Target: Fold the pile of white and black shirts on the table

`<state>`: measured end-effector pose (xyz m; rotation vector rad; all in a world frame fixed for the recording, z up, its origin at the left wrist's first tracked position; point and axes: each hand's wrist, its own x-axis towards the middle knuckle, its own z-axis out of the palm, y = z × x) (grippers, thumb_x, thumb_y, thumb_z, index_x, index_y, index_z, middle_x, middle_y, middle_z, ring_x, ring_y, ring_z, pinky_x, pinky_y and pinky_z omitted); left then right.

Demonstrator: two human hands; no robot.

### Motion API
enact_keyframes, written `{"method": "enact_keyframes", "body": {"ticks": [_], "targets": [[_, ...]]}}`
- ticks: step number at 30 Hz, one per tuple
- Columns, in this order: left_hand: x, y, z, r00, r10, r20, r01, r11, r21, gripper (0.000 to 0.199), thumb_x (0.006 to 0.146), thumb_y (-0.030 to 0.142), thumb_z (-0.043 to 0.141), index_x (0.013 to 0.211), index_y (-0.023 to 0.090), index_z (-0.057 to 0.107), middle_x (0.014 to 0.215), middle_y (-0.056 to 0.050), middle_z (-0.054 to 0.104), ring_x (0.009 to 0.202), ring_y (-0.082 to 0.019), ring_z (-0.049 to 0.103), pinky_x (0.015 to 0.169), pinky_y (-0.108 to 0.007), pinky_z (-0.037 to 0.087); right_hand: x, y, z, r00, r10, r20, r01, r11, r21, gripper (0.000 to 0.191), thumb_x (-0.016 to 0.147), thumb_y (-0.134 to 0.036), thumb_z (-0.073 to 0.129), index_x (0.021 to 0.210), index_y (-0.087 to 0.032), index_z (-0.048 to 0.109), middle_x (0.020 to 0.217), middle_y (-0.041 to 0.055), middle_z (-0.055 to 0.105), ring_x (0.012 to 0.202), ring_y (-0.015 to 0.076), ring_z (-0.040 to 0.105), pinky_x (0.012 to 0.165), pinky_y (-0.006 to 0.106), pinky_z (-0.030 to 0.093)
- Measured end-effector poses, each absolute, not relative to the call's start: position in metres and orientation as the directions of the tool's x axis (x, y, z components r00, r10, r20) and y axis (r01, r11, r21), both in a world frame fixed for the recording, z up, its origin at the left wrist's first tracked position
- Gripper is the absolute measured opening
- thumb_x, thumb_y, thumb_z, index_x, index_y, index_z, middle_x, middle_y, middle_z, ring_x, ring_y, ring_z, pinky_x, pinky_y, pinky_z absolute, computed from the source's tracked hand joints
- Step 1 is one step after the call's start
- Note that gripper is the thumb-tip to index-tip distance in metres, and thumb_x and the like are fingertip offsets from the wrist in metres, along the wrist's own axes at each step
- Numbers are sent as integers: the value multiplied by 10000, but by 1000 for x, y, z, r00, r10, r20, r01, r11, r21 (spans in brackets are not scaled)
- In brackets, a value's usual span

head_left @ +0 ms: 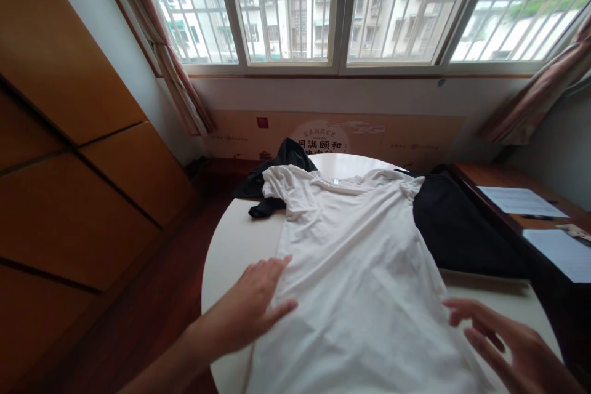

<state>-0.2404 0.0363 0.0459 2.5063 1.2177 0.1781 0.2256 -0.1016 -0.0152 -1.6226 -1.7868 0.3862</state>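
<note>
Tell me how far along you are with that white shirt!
Done: the white T-shirt lies spread out on the round table, collar toward the window. In hand: the left hand rests on its side, and the right hand is spread close by. Left: soft wrinkles cross the shirt, and dark cloth sits bunched beneath it.

A round white table (240, 252) carries a white T-shirt (360, 271) spread over a black garment (457, 228).
</note>
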Motion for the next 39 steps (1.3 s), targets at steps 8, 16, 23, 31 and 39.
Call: {"method": "enact_keyframes", "body": {"ticks": [8,16,23,31,39], "targets": [[-154,237,59,568,783,254,793,-603,86,382,998,200,473,1331,137,650,1356,-147,675,1245,-281,629,1120,-395,436,217,101,29,-57,919,390,942,179,-284,519,984,-414,488,1395,-120,608,1396,191,675,1332,336,609,1134,469,472],[-115,323,43,513,842,165,858,-506,-88,358,959,134,486,1227,168,720,1272,-160,723,1232,-284,631,1121,-422,376,247,202,35,263,957,122,964,-264,-6,437,1007,-332,466,1282,-99,712,1287,237,710,1209,382,661,971,499,507],[-130,345,45,406,891,202,912,-382,-149,321,969,149,465,1177,131,709,1277,-185,701,1224,-326,613,1110,-497,359,299,181,36,567,806,170,814,-580,36,474,1004,-396,515,1169,-19,751,1231,311,698,1231,447,609,973,547,458],[-73,364,41,427,874,234,885,-456,90,391,957,42,499,1328,77,615,1349,-214,632,1266,-282,598,1039,-347,475,214,237,42,-93,984,149,994,101,-46,407,1031,-252,463,1347,-153,700,1364,133,710,1290,255,608,1124,317,386],[-59,389,37,305,943,136,925,-327,192,232,993,165,559,1169,127,705,1206,-197,698,1068,-286,719,921,-336,545,181,262,11,-43,998,-52,999,42,-22,516,1066,-371,401,1439,-85,610,1516,224,585,1443,322,496,1232,507,242]]}}
